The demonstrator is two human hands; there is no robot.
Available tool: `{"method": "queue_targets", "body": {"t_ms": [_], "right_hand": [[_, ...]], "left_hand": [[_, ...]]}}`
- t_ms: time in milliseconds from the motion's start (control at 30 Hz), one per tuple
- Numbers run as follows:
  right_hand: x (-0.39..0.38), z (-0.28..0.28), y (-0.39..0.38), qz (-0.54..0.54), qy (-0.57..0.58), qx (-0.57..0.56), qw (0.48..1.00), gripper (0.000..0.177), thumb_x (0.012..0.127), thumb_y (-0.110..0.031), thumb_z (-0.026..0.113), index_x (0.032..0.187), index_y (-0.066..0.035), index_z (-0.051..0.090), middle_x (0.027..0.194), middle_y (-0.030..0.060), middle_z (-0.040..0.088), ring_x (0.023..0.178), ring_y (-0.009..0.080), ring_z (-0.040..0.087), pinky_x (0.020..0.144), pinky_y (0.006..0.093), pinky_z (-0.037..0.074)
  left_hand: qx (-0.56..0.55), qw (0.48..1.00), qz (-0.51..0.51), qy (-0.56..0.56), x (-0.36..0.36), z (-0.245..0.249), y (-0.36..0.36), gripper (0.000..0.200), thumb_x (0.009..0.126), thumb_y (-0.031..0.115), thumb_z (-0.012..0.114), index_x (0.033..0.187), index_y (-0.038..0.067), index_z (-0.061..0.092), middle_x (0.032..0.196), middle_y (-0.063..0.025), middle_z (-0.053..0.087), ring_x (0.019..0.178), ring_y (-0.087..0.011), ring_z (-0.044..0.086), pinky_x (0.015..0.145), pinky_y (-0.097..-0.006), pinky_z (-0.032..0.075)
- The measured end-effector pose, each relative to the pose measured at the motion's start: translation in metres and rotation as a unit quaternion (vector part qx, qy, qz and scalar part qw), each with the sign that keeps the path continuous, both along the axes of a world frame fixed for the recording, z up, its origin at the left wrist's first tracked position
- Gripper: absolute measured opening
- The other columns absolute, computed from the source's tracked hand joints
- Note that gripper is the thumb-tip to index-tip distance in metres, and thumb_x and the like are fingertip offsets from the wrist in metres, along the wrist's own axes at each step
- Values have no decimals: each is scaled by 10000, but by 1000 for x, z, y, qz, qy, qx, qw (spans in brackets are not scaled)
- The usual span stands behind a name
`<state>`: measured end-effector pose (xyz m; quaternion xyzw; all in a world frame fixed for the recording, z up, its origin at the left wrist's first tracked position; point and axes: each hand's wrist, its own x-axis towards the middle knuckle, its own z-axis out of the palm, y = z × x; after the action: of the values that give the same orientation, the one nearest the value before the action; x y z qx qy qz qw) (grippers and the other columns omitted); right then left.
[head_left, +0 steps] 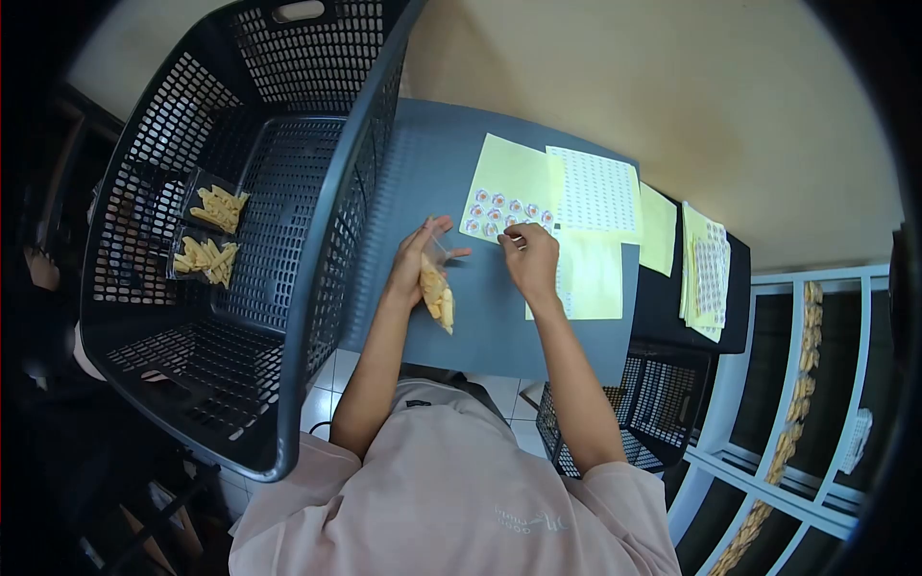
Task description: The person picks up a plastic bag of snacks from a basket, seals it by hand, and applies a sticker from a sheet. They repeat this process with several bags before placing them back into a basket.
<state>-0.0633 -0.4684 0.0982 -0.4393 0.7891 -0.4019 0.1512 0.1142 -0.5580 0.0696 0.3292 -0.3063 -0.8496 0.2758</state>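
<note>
My left hand is closed around a small clear plastic bag of pale yellow snack sticks, which hangs tilted above the grey table. To its right, my right hand has thumb and fingers pinched together at the lower edge of a yellow sticker sheet. Rows of round stickers with reddish centres fill the lower part of that sheet. Whatever lies between the right fingertips is too small to make out. A second sheet with small printed labels overlaps it, and another yellow sheet lies partly under my right hand.
A large black plastic crate stands at the left, with two bags of snack sticks inside. More label sheets lie on a black surface at the right. Below is another black crate. A white rack stands far right.
</note>
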Motion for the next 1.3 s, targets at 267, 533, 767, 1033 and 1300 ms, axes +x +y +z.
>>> {"method": "queue_targets", "body": {"t_ms": [267, 533, 767, 1033, 1300], "right_hand": [[3, -35, -33, -23, 99, 47, 994, 129, 792, -57, 686, 853, 57, 677, 875, 209, 627, 824, 382, 633, 756, 443, 506], [-1, -19, -36, -10, -28, 118, 993, 104, 840, -35, 620, 850, 67, 639, 818, 227, 674, 778, 350, 685, 712, 401, 534], [-18, 3, -20, 3, -358, 33, 933, 141, 935, -63, 551, 1014, 48, 583, 1046, 156, 630, 927, 210, 654, 732, 308, 570], [35, 79, 23, 83, -331, -123, 932, 703, 877, -72, 673, 1436, -40, 248, 1223, 209, 561, 1032, 250, 632, 816, 329, 546], [39, 112, 13, 62, -383, -151, 909, 761, 822, 32, 698, 1411, -3, 217, 1177, 260, 595, 1029, 248, 648, 821, 315, 550]], "left_hand": [[13, 998, -68, 8, -13, 1, -5, 556, 1007, 410, 457, 1342, -33, 455, 1385, -146, 444, 961, -282, 684, 446, -208, 500], [48, 992, -110, -24, -22, -2, -9, 533, 1014, 411, 457, 1368, 13, 469, 1335, -92, 496, 1030, -245, 656, 562, -274, 555], [-1, 995, -71, -64, -26, 13, 4, 539, 1022, 412, 439, 1327, -29, 497, 1231, -121, 561, 989, -252, 665, 627, -284, 546], [44, 980, 181, -69, -33, 59, 0, 495, 1040, 409, 386, 870, -5, 597, 924, -162, 640, 806, -215, 653, 726, -318, 557], [-51, 976, 117, 179, -32, 108, 6, 354, 1023, 299, 485, 1071, -36, 586, 1010, -119, 639, 1015, -186, 614, 907, -305, 486]]}}
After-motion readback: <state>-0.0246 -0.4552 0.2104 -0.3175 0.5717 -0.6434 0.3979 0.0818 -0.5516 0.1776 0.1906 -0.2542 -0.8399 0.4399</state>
